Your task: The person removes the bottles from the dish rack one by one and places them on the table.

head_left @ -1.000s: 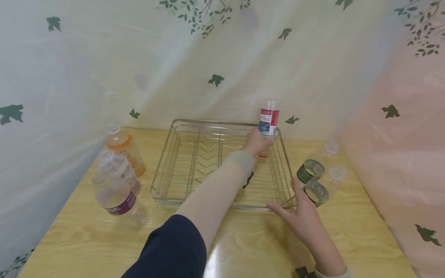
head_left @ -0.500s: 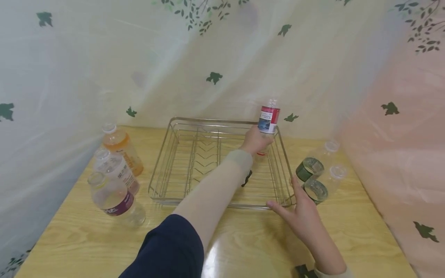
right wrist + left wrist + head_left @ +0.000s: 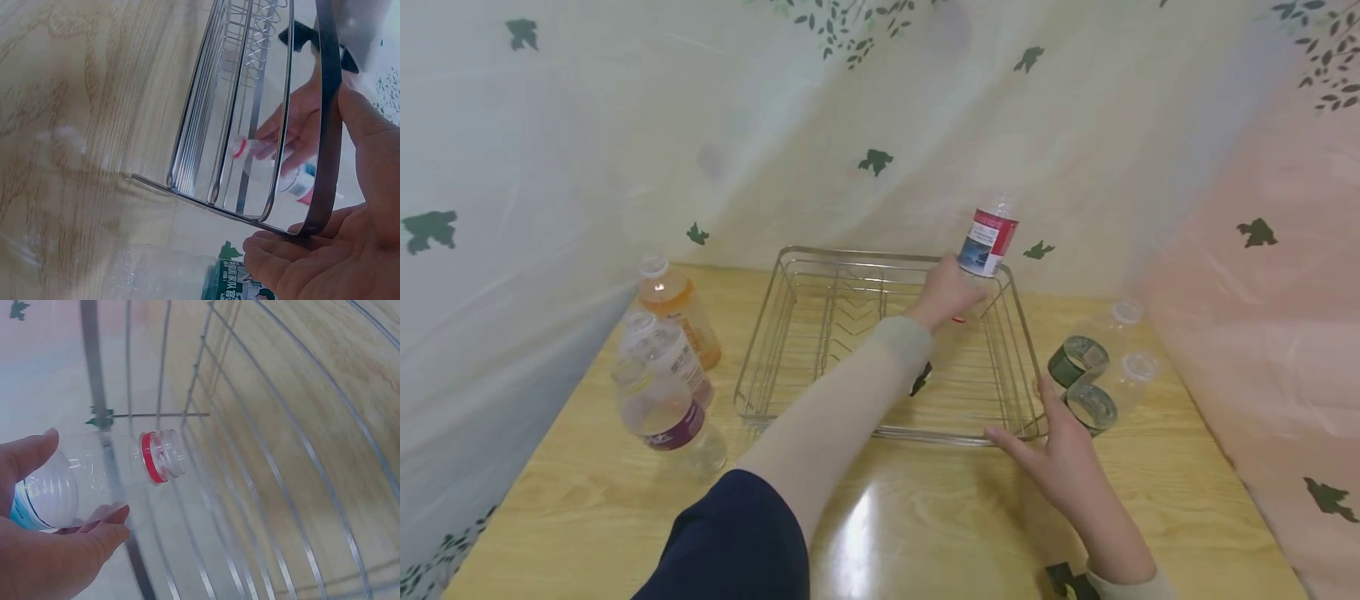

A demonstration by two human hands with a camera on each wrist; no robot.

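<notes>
My left hand (image 3: 951, 292) grips a clear plastic bottle (image 3: 988, 242) with a red, white and blue label. The bottle is upside down and tilted, its uncapped neck with a red ring (image 3: 151, 457) pointing down into the wire dish rack (image 3: 820, 421). It is near the rack's back right corner, and its base leans right, above the rim. At the near right corner, my right hand (image 3: 1063, 458) holds the rack, thumb on the rim (image 3: 329, 125) and fingers round the outer side.
Left of the rack stand a bottle with an orange band (image 3: 681, 312), a white-labelled bottle (image 3: 681, 358) and a purple-labelled bottle (image 3: 673, 429). Two green-labelled bottles (image 3: 1078, 362) stand close by the right hand. Behind the wooden table (image 3: 925, 517) hangs a patterned curtain (image 3: 775, 125).
My left hand has raised the bottle slightly and tilted it further, its base swinging right and its neck left. The right hand stays at the rack's corner. The head view has shifted a little.
</notes>
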